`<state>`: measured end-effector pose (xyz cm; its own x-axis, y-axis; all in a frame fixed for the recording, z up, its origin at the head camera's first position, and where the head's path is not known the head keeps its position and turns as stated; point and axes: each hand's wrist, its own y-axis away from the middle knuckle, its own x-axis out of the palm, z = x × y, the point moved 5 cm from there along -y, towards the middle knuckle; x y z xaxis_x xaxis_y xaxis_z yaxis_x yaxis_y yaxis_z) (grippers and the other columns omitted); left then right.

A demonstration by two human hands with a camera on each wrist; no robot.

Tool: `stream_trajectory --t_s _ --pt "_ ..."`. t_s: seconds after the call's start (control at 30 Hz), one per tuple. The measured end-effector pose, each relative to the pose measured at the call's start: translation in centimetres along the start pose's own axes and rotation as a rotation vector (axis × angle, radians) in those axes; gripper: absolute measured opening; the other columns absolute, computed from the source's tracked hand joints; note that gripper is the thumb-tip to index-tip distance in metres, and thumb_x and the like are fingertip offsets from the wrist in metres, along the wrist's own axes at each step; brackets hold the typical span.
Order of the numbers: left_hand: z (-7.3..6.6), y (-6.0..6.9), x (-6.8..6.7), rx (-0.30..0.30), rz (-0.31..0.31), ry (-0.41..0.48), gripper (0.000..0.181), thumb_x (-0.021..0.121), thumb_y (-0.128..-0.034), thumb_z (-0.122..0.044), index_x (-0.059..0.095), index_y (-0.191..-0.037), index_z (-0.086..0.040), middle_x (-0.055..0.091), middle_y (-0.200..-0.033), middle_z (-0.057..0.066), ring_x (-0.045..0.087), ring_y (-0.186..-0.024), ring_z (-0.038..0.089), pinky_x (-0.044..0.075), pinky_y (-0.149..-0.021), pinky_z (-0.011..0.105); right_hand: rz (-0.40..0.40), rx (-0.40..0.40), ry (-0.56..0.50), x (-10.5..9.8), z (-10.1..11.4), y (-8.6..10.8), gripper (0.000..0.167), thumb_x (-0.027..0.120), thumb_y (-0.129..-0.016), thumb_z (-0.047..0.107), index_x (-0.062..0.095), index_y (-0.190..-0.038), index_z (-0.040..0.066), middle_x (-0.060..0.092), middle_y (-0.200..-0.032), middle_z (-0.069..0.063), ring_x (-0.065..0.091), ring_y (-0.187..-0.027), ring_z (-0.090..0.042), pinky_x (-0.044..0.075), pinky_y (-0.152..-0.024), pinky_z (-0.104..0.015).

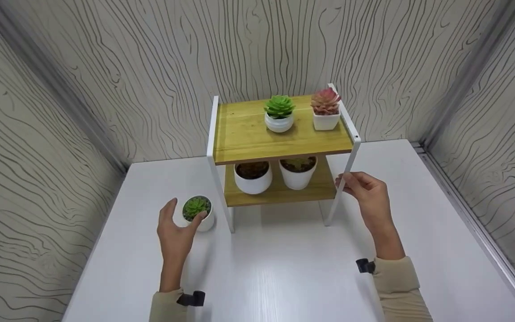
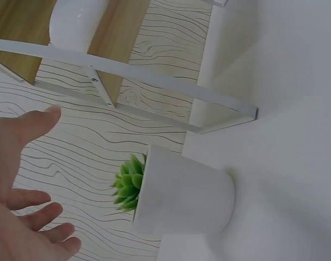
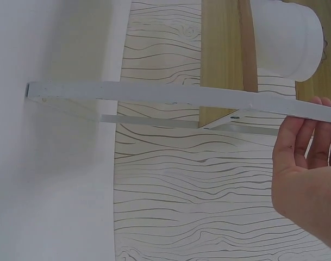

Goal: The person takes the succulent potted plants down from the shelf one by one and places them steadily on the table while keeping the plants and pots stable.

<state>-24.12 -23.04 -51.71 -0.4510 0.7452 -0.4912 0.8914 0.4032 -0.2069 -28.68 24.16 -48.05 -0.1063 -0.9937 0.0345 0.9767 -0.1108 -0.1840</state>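
Observation:
My left hand is spread with thumb and fingers apart, above a small green succulent in a white pot. In the left wrist view the fingers stand clear of that potted succulent, with nothing between them. My right hand grips the right front upright of a two-tier shelf with white metal frame and wooden boards. Seen from the right wrist, the right hand's fingers curl at the white upright; part of that hand is cut off by the frame edge.
On the top board stand a green succulent in a round white pot and a reddish succulent in a square one. Two white pots, one left and one right, sit on the lower board. Wood-patterned panels surround the white table.

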Motion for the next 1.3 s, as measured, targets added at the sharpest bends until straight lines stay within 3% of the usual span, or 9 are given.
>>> stream_trajectory --t_s 0.2,0.33,0.47,0.67,0.87,1.07,1.23,1.3 --pt "-1.7 0.4 -0.5 0.066 -0.024 0.026 0.074 0.089 -0.0854 -0.021 0.056 -0.148 0.001 0.051 -0.153 0.023 0.042 -0.151 0.043 0.036 -0.125 0.061 0.002 0.000 0.002 0.0 0.0 0.1 0.047 0.069 -0.103 0.028 0.067 -0.121 -0.015 0.079 -0.103 -0.002 0.076 -0.104 -0.014 0.061 -0.097 -0.023" --pt "-2.6 0.9 -0.7 0.112 -0.054 0.060 0.062 0.088 -0.0862 -0.015 0.062 -0.140 -0.002 0.060 -0.143 0.019 0.053 -0.142 0.037 0.044 -0.121 0.055 -0.001 0.002 0.002 0.0 -0.1 0.0 0.046 0.070 -0.102 0.028 0.067 -0.120 -0.014 0.080 -0.104 -0.005 0.076 -0.103 -0.013 0.061 -0.097 -0.023" --pt "-3.3 1.3 -0.8 0.155 -0.065 0.084 0.047 0.086 -0.0879 -0.010 0.068 -0.130 -0.003 0.068 -0.129 0.016 0.063 -0.127 0.032 0.055 -0.111 0.050 0.002 0.004 -0.004 0.0 -0.1 -0.1 0.046 0.070 -0.102 0.028 0.068 -0.120 -0.014 0.080 -0.105 -0.008 0.077 -0.103 -0.014 0.061 -0.097 -0.023" --pt "-4.6 1.7 -1.2 0.223 -0.058 0.087 0.036 0.085 -0.0879 -0.008 0.072 -0.121 -0.003 0.073 -0.118 0.011 0.071 -0.110 0.025 0.062 -0.094 0.043 0.002 0.013 0.002 0.0 -0.1 0.1 0.047 0.070 -0.102 0.030 0.067 -0.121 -0.013 0.079 -0.103 0.001 0.076 -0.104 -0.011 0.060 -0.098 -0.022" --pt "-6.0 2.3 -1.5 0.276 -0.038 0.096 0.033 0.086 -0.0868 -0.007 0.073 -0.117 -0.004 0.075 -0.114 0.007 0.071 -0.105 0.017 0.064 -0.090 0.037 0.001 0.018 0.017 -0.1 -0.2 0.1 0.046 0.070 -0.102 0.031 0.068 -0.121 -0.011 0.079 -0.106 -0.003 0.075 -0.107 -0.015 0.060 -0.098 -0.021" --pt "-7.7 2.8 -1.9 0.348 -0.013 0.147 0.038 0.088 -0.0837 -0.004 0.073 -0.118 -0.004 0.074 -0.112 0.004 0.071 -0.102 0.023 0.064 -0.087 0.030 -0.004 0.002 -0.027 0.0 -0.2 -0.1 0.046 0.071 -0.102 0.026 0.066 -0.119 -0.016 0.079 -0.106 -0.014 0.076 -0.106 -0.021 0.062 -0.097 -0.025" --pt "-8.9 3.2 -2.4 0.408 -0.023 0.174 0.049 0.089 -0.0816 -0.003 0.070 -0.126 -0.006 0.075 -0.111 0.004 0.072 -0.100 0.018 0.061 -0.085 0.022 0.002 0.003 -0.023 0.0 -0.2 -0.1 0.036 0.071 -0.102 0.027 0.072 -0.113 -0.007 0.080 -0.103 -0.006 0.077 -0.107 -0.021 0.062 -0.096 -0.024" --pt "-9.3 3.3 -2.6 0.432 -0.026 0.179 0.054 0.089 -0.0807 -0.002 0.069 -0.130 -0.007 0.075 -0.111 0.005 0.073 -0.101 0.018 0.062 -0.085 0.025 0.003 0.007 -0.023 0.0 -0.3 -0.1 0.033 0.071 -0.102 0.027 0.074 -0.112 -0.004 0.080 -0.101 -0.001 0.077 -0.107 -0.021 0.061 -0.097 -0.024"
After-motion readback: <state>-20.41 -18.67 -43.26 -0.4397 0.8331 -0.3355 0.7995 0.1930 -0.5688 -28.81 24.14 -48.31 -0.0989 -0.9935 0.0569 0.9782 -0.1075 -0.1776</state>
